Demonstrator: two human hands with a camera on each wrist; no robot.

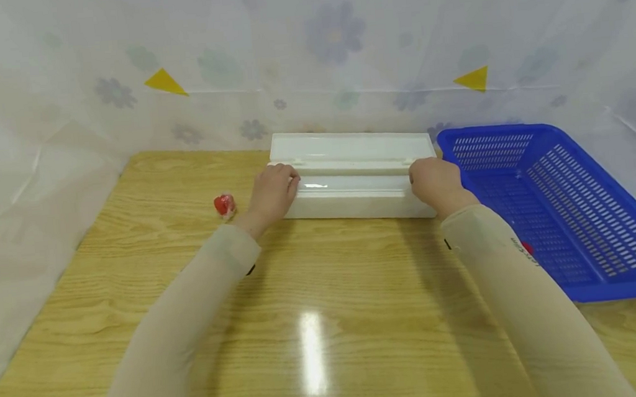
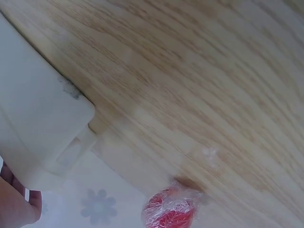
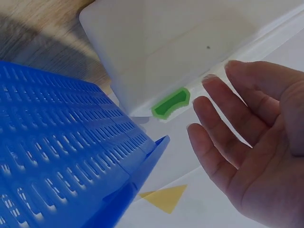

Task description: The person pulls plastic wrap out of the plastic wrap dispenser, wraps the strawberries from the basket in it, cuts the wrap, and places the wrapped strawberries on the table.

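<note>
White box (image 1: 360, 204), lid (image 1: 350, 147) raised, stands at twelve o'clock. Wrapped red lump (image 1: 226, 206) at eleven. I cannot tell if my left grip (image 1: 271, 193), at the box's left end, holds it; my right grip (image 1: 437, 183), loosely spread, is by the other. Blue basket (image 1: 628, 290) at two.

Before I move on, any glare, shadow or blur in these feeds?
Head: bright glare streak on the table, smaller glint on the box; left wrist: picture slightly soft, glints on the wrapper; right wrist: dark shadow on the table beside the box.
</note>
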